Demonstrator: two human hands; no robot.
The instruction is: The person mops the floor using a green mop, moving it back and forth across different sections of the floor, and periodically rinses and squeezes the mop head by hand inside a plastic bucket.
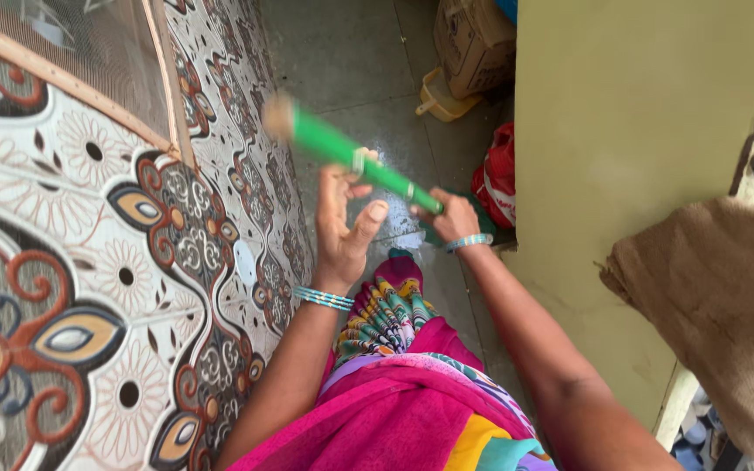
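Note:
My right hand [452, 216] grips the lower end of a green stick-like handle [355, 161], which slants up to the left and ends in a blurred pale tip near the patterned wall. My left hand [345, 222] is open, palm facing the handle, fingers spread, just beneath its middle; the fingertips look to be touching or nearly touching it. Both wrists wear light blue bangles. Bright pink and multicoloured cloth of my clothing hangs below the hands.
A wall of ornate patterned tiles [106, 288] fills the left, with a mesh-covered frame [71, 52] at top left. A yellow-green wall [621, 157] stands at right, a brown cloth [717, 296] draped beside it. On the wet grey floor [351, 61] lie a cardboard box [473, 39], a yellow container [440, 98] and a red bag [499, 174].

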